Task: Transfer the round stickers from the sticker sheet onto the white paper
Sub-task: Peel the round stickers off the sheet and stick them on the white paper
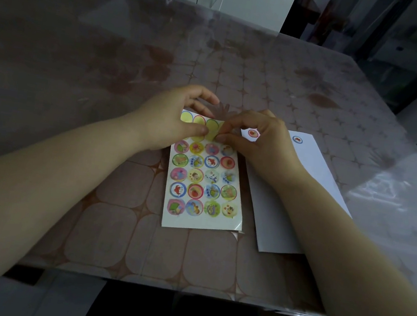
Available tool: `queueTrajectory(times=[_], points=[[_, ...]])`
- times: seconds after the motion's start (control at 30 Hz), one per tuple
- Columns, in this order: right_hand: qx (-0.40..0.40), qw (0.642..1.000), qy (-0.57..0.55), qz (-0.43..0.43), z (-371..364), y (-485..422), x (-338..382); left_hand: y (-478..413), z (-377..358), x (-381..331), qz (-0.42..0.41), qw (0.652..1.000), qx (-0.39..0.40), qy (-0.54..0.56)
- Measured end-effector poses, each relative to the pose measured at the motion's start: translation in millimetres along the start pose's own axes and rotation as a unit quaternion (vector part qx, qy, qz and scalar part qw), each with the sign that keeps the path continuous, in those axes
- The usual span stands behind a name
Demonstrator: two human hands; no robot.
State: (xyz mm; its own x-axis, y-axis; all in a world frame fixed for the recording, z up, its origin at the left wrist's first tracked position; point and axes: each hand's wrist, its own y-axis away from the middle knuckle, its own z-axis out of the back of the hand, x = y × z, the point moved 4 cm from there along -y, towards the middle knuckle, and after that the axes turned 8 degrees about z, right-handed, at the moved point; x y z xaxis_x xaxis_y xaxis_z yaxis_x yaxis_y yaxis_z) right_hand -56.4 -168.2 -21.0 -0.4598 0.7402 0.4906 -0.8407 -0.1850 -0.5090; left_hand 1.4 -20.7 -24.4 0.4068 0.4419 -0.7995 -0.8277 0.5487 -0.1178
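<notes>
The step in hand looks like peeling: the right hand (255, 140) is curled with thumb and fingertips pinched on a round sticker (219, 134) near the far right of the sticker sheet (204, 178). Whether its edge has lifted yet is too small to tell. The left hand (169, 120) holds the far end of the sheet, thumb pressed down beside that pinch and fingers curled over the far edge. The sheet lies flat on the tabletop (110, 238), its far row showing bare yellowish circles and five full rows nearer the person. The white paper (273, 220) lies just to its right, partly under the right wrist, with two stickers already stuck (253, 133) along its far edge. So the job is only begun. Next, I judge, the sticker must be drawn off slowly while the left thumb keeps the sheet down, then carried across to bare paper. Some stickers carry tiny blue lettering, unreadable here; no brand shows.
</notes>
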Motion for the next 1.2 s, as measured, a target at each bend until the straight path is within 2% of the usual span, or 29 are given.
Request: queueTrajectory(times=[0.1, 0.3, 0.47, 0.7, 1.1, 1.2], points=[[-0.006, 1.000, -0.013, -0.025, 0.9, 0.0, -3.1, -0.9, -1.2, 1.2, -0.006, 1.000, -0.002, -0.014], [0.010, 0.999, 0.022, -0.024, 1.1, 1.4, -4.1, 2.3, -6.1, -0.7, -0.023, 1.000, 0.006, -0.016], [0.011, 0.998, 0.055, -0.022, 1.5, 1.1, -4.1, 2.2, -0.9, -8.8, -0.056, 0.981, -0.068, -0.176], [0.037, 0.997, 0.060, -0.010, -1.9, 0.2, -3.1, 7.5, -14.7, -4.2, -0.009, 0.957, 0.045, -0.286], [0.059, 0.994, 0.080, -0.044, -8.0, -2.3, -3.8, 4.5, -18.3, 2.5, 0.082, 0.955, 0.094, -0.269], [0.056, 0.995, 0.050, -0.061, -5.1, -1.3, -4.7, 4.7, -18.5, 2.7, 0.086, 0.951, 0.098, -0.280]])
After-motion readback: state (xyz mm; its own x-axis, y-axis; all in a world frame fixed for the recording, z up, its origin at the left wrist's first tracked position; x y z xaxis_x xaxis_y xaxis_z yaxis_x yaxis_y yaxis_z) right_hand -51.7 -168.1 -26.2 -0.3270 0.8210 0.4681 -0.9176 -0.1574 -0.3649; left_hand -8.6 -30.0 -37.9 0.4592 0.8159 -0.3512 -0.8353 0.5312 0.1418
